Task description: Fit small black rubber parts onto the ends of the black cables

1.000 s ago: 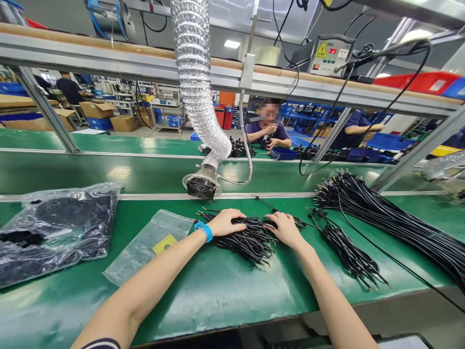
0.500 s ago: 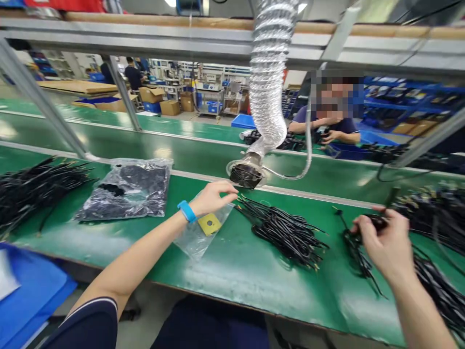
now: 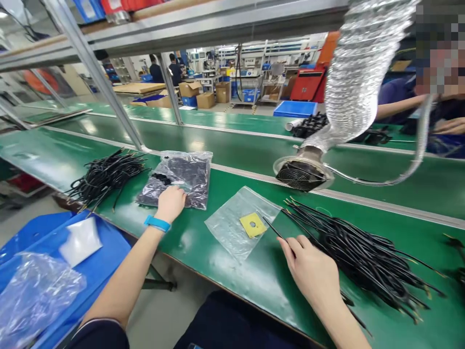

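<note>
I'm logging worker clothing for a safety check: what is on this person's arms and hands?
Both hands are bare, no gloves. The left hand has a bright blue band at the wrist, and a dark navy short sleeve with a thin pale stripe shows at the upper arm. The right hand and forearm carry nothing.

Long green counter [image 3: 232, 145] runs stretch across a bright factory hall under a metal shelf frame [image 3: 109, 92], with cardboard boxes [image 3: 203, 97], blue bins [image 3: 294, 109] and other people working at benches beyond.
</note>
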Demonstrator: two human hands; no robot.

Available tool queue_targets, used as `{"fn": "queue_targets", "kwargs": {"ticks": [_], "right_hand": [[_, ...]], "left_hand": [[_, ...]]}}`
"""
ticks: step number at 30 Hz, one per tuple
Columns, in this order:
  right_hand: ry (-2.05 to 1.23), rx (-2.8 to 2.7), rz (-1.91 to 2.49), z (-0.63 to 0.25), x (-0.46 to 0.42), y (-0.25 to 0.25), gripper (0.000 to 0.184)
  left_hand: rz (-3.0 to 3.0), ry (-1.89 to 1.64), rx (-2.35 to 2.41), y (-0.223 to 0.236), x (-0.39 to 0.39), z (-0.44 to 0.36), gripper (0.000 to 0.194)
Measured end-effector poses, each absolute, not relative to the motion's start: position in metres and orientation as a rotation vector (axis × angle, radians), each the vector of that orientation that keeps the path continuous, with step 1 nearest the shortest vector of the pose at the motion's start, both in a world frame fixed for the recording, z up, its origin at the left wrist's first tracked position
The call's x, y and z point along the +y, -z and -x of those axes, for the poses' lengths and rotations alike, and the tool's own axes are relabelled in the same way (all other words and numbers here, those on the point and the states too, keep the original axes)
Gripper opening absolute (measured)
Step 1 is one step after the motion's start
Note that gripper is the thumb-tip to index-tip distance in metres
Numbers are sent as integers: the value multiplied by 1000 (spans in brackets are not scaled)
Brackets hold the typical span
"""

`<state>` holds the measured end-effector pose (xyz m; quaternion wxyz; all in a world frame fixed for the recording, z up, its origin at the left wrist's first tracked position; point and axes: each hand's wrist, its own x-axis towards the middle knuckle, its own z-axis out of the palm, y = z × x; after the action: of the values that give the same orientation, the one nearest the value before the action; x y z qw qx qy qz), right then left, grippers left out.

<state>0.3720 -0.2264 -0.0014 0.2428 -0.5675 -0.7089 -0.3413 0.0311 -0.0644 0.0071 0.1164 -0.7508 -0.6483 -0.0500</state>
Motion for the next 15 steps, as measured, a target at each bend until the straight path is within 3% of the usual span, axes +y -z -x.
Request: {"fn": "queue_targets", "kwargs": {"ticks": [6, 10, 15], "right_hand": [[772, -2160, 1479, -373, -210, 28, 34], [652, -2098, 1521, -367, -210, 31, 31], [493, -1997, 1468, -353, -199, 35, 22]], "left_hand": [[2463, 379, -1807, 13, -21, -13, 39], [2782, 885, -1574, 20, 8, -4, 46], [2854, 973, -1644, 20, 16, -2, 49]]}}
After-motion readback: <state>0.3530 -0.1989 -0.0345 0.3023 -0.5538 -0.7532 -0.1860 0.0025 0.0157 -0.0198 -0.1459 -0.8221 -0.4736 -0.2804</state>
